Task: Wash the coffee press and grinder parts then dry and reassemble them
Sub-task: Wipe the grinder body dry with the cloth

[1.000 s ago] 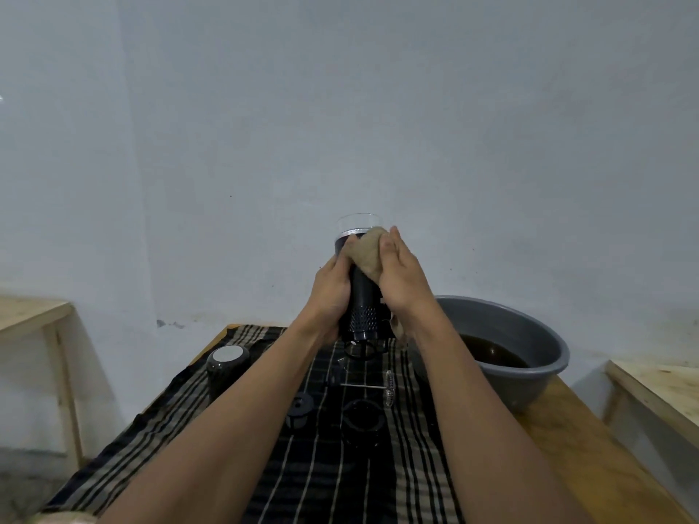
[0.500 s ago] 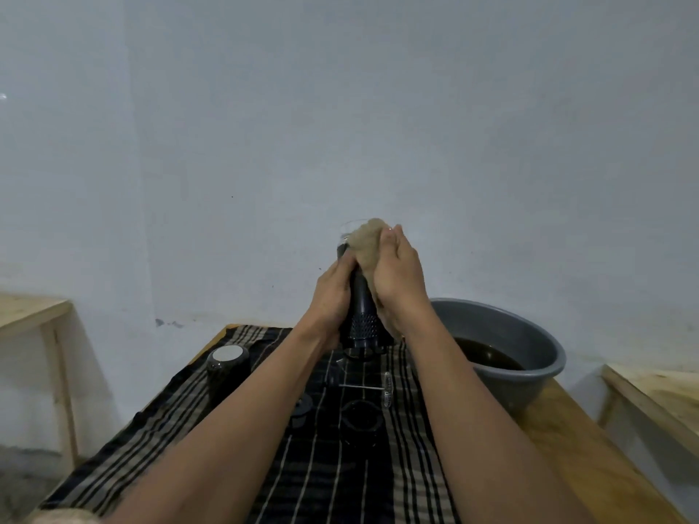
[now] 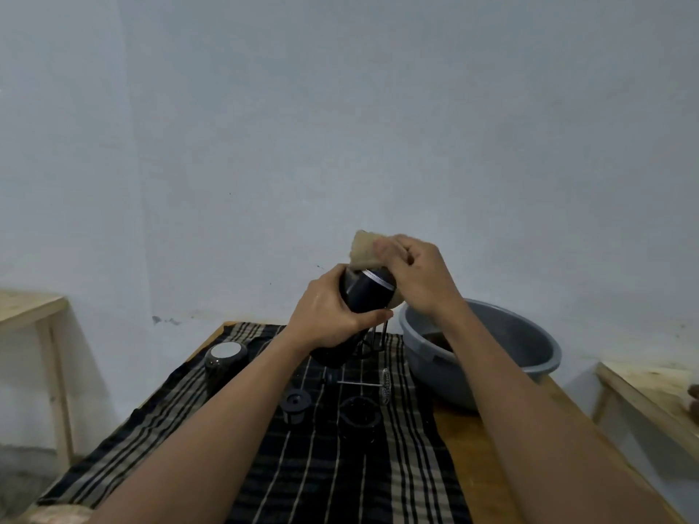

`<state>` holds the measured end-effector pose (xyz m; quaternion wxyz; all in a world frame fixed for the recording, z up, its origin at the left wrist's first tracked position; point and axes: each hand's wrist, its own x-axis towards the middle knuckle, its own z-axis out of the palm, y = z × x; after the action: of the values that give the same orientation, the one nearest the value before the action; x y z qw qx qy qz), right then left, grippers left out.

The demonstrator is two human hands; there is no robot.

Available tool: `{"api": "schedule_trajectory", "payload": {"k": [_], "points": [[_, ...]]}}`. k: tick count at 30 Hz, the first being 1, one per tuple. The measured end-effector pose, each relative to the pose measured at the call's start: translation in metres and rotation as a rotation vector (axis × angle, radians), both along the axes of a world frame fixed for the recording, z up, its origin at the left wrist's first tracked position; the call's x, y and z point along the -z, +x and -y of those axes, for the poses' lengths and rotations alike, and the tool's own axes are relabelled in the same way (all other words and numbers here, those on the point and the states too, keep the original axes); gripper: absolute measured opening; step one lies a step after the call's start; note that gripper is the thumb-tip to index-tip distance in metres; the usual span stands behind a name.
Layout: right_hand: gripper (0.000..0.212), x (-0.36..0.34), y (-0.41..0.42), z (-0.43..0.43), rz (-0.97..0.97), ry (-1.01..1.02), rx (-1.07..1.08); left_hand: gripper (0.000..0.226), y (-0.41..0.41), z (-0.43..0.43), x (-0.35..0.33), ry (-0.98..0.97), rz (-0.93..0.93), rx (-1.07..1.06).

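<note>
One coffee press (image 3: 368, 296), tilted; your left hand (image 3: 329, 315) fingers curled round it. Right hand (image 3: 420, 277) pinches one cloth (image 3: 364, 250) at rim.

Bare home room: plain wall (image 3: 378, 126), wooden table (image 3: 465, 448), basin (image 3: 529, 346).

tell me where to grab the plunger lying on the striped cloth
Pinch the plunger by its thin metal rod, midway between the black knob and the mesh disc, coming straight down from above. It lies flat on the striped cloth with the rod running sideways and bare, while the disc stands on edge.
</note>
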<state>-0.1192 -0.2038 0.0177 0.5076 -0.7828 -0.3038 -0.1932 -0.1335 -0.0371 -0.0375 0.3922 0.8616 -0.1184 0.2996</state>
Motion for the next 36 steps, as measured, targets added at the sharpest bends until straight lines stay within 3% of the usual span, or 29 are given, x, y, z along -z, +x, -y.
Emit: {"api": "schedule_trajectory", "payload": {"k": [2,5,9,10,12,13,16,18,22,27,28,30,32,33,36], "points": [[0.050,0.004,-0.012,0.012,-0.041,-0.123,-0.109,0.075,0.000,-0.007,0.003,0.110,0.048,-0.049],[0.033,-0.008,-0.025,0.027,-0.228,-0.253,-0.315,0.083,-0.001,-0.011,0.004,0.323,0.155,-0.116],[0.030,-0.015,-0.020,0.029,-0.377,-0.401,-0.289,0.082,-0.001,-0.007,-0.006,0.575,0.352,-0.166],[0.031,-0.011,-0.019,0.031,-0.457,-0.364,-0.328,0.079,0.000,-0.006,-0.007,0.635,0.395,-0.165],[0.073,0.001,-0.013,0.035,-0.634,-0.211,-0.406,0.077,0.002,-0.003,-0.003,0.747,0.475,-0.177],[0.081,0.007,-0.013,0.034,-0.710,-0.111,-0.424,0.080,0.004,-0.003,0.000,0.793,0.506,-0.193],[0.074,0.022,-0.013,0.027,-0.792,0.200,-0.423,0.086,0.009,-0.004,0.002,0.830,0.539,-0.212],[0.073,0.031,-0.011,0.016,-0.701,0.287,-0.282,0.087,0.010,-0.004,-0.001,0.787,0.513,-0.210],[0.050,0.032,-0.010,-0.007,-0.445,0.478,0.061,0.085,0.005,0.005,-0.008,0.587,0.371,-0.215],[0.040,0.022,-0.014,-0.019,-0.084,0.873,0.260,0.081,0.000,0.014,-0.010,0.273,0.177,-0.165],[0.037,0.023,-0.015,-0.017,0.074,0.847,0.251,0.078,0.000,0.014,-0.011,0.230,0.114,-0.153],[0.025,0.034,-0.014,-0.010,0.343,0.460,0.122,0.068,0.001,0.010,-0.013,0.200,-0.003,-0.139],[0.034,0.041,-0.005,-0.002,0.416,-0.064,0.031,0.063,-0.002,0.008,-0.017,0.249,-0.032,-0.140],[0.038,0.041,-0.002,0.001,0.391,-0.210,0.038,0.065,-0.003,0.007,-0.019,0.298,-0.013,-0.148],[0.043,0.025,-0.012,0.001,0.278,-0.218,0.117,0.062,-0.007,0.009,-0.022,0.487,0.098,-0.245]]}}
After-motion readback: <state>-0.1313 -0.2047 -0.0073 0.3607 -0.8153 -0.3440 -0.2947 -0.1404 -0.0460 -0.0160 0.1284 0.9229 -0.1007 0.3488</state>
